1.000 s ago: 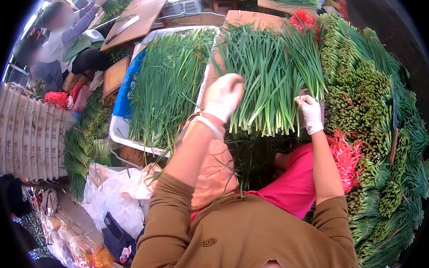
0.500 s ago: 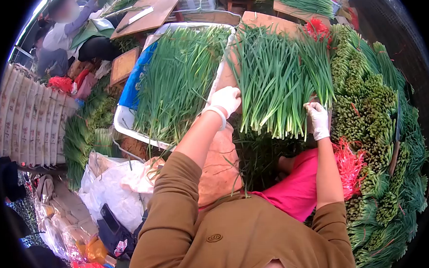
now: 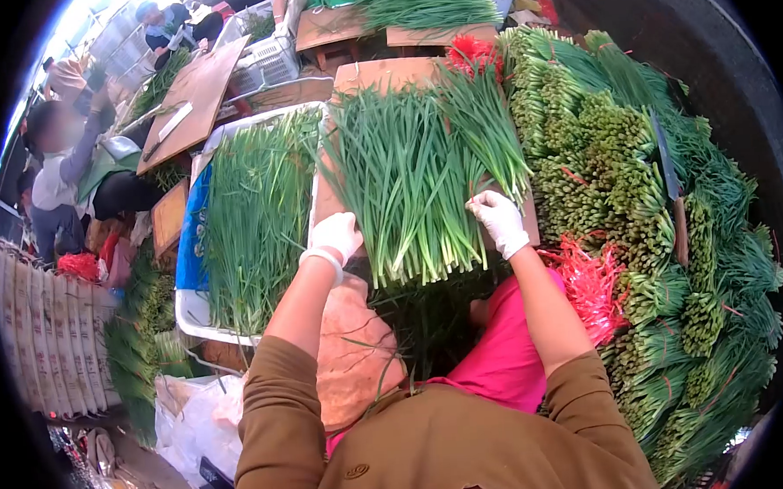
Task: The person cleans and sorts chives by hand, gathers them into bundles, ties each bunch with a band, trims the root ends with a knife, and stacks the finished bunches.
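Gloved left hand [image 3: 339, 236] curled at left edge of long green stalks [image 3: 415, 173]; I could not tell whether it gripped any. Gloved right hand [image 3: 498, 222], thumb and fingers close together, was at stalks' right side; could not tell what, if anything, they held. Stalks lay spread on wooden board [image 3: 384, 73], pale ends near. Left: white tub [image 3: 185, 310] of loose greens [image 3: 259, 207]. Right: red strands [image 3: 588, 293], then bundled pile [image 3: 601, 148], knife [image 3: 664, 154] atop. Far left: person [image 3: 57, 185].

On my feed's left side I see a knife [image 3: 175, 121] lying on a wooden board [image 3: 203, 85], a slatted plastic crate [image 3: 267, 65] beside that board, a co-worker [image 3: 56, 176] (green cloth [image 3: 107, 169] across the lap), and a crumpled white plastic bag [image 3: 190, 428].
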Motion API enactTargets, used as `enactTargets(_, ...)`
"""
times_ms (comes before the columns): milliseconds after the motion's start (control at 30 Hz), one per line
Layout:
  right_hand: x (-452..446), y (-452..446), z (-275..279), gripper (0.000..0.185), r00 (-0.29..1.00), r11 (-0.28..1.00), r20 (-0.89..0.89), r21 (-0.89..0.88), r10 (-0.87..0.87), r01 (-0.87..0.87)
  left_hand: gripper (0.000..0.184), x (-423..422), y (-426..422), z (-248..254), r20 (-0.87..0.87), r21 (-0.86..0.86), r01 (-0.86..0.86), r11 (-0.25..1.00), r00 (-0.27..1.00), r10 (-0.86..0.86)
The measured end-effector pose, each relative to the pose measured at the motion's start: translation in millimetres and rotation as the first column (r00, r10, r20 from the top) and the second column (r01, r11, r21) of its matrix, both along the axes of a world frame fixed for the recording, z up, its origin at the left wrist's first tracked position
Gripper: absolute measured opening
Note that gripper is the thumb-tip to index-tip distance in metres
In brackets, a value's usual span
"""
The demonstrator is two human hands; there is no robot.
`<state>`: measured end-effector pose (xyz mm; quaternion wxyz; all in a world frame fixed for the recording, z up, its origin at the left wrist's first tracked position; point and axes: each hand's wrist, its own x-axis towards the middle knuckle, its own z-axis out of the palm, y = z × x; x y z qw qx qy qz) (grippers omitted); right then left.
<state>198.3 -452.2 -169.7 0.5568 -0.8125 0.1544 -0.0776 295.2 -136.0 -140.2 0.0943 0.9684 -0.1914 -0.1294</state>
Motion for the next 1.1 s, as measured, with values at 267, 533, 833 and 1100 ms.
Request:
enactTargets(267, 2, 0, 8, 0.018, 0.999, 0.997, -0.023, -0.067, 0.027, -0.029, 0.026, -3, 20, -18, 0.032, -0.328, -0.103, 0.939, 0.992, 0.120)
enactTargets(533, 6, -1, 4, 0.009, 0.999, 0.996, -0.016, 0.076, 0.042, -0.040, 0.027, 8, -19, 11, -0.024, -0.446, 0.053, 0.893, 0.997, -0.071)
enactTargets(833, 7, -2, 2, 0.006, 0.997, 0.994, -0.039, 0.096, 0.061, -0.057, 0.024, 31, -9, 22, -0.097, 0.159, 0.009, 0.987, 0.995, 0.007)
enactTargets(1100, 8, 0, 4, 0.007, 0.997, 0.997, -0.042, 0.054, 0.063, -0.061, 0.026, 14, 15, 17, -0.157, 0.007, -0.005, 1.000, 0.988, 0.006)
